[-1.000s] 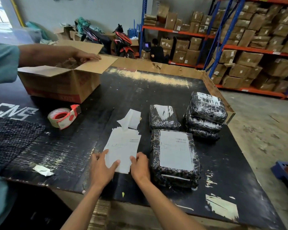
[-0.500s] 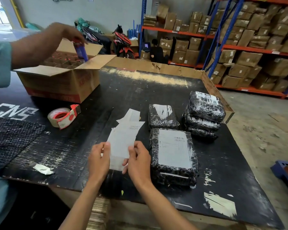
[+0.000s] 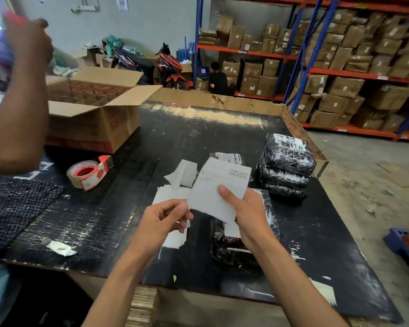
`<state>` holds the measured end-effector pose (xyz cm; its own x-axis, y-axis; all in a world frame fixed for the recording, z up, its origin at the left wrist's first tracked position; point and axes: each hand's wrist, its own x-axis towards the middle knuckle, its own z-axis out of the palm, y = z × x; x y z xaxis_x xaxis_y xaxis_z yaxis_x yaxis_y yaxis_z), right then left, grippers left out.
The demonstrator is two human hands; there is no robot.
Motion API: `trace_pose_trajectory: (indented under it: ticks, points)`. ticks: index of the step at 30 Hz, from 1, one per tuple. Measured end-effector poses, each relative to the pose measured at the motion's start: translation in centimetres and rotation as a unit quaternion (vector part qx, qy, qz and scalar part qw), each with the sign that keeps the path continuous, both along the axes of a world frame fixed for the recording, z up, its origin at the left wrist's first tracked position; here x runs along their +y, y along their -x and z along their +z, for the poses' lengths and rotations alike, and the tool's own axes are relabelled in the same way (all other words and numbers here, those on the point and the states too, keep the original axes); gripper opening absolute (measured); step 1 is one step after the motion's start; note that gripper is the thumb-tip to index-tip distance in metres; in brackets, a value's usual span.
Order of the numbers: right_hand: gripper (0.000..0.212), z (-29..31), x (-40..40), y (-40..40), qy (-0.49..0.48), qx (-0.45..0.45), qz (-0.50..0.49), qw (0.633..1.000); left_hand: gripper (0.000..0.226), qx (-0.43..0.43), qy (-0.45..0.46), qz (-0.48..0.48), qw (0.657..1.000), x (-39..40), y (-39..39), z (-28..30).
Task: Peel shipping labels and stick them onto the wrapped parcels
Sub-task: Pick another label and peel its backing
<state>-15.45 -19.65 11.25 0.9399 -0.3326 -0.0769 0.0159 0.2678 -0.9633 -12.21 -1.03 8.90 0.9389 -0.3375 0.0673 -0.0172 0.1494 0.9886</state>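
Observation:
I hold a white shipping label (image 3: pixel 219 185) up above the black table (image 3: pixel 316 232). My right hand (image 3: pixel 248 213) grips its right lower part with the thumb on top, while my left hand (image 3: pixel 165 218) pinches its lower left corner. Under my hands lies a stack of white label sheets (image 3: pixel 169 197). A black wrapped parcel (image 3: pixel 234 251) lies under my right hand, mostly hidden. A stack of black wrapped parcels (image 3: pixel 286 166) stands to the right, and one more parcel (image 3: pixel 229 158) shows behind the held label.
A tape dispenser (image 3: pixel 87 174) sits to the left. An open cardboard box (image 3: pixel 92 109) stands at the back left, and another person's arm (image 3: pixel 19 102) is raised beside it. A crumpled paper scrap (image 3: pixel 59 247) lies near the front left edge. Shelves of boxes (image 3: pixel 340 67) stand behind.
My hands lifted one label off the stack and raised it, turning it toward the right over the parcel. The other person's arm rose from the box, holding something blurred.

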Motion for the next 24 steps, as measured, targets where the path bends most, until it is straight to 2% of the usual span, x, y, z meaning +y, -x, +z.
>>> trace_pose_trajectory:
  ticks: [4, 7, 8, 10, 12, 13, 15, 17, 20, 24]
  points:
    - [0.024, 0.4, -0.9, 0.5, -0.013, -0.001, -0.012, 1.0, 0.018, -0.01, -0.006, 0.008, 1.0, -1.0, 0.2, 0.2]
    - [0.022, 0.3, -1.3, 1.1, 0.017, 0.014, -0.02, 1.0, 0.017, -0.023, -0.001, 0.005, 1.0, -1.4, 0.1, 0.5]
    - [0.028, 0.4, -1.3, 1.3, 0.036, 0.028, -0.021, 0.999, 0.017, -0.032, 0.002, 0.002, 0.999, -1.5, 0.1, 0.7]
    - [0.055, 0.4, -1.5, 1.6, 0.082, 0.061, -0.032, 0.994, 0.017, -0.053, 0.006, 0.0, 0.999, -1.7, 0.1, 1.0]
    - [0.089, 0.5, -1.7, 1.9, 0.182, 0.087, -0.056, 0.978, 0.016, -0.077, 0.004, 0.005, 0.997, -1.9, 0.1, 1.5]
    - [0.092, 0.7, -1.7, 2.1, 0.243, 0.087, -0.062, 0.964, 0.016, -0.09, -0.001, 0.009, 0.996, -2.0, 0.1, 1.7]
    - [0.062, 1.8, -1.7, 2.6, 0.308, 0.031, -0.06, 0.949, 0.014, -0.112, -0.013, 0.01, 0.994, -2.2, 0.1, 2.2]
    - [0.03, 2.9, -1.9, 2.9, 0.291, -0.03, -0.004, 0.956, 0.012, -0.134, -0.024, 0.005, 0.991, -2.6, 0.2, 2.4]
    - [0.026, 3.5, -2.0, 3.1, 0.279, -0.066, 0.086, 0.954, 0.011, -0.167, -0.036, -0.009, 0.985, -3.1, 0.2, 2.8]
    - [0.02, 3.4, -2.3, 3.2, 0.295, -0.081, 0.093, 0.947, 0.009, -0.205, -0.061, -0.032, 0.976, -3.4, 0.1, 3.1]
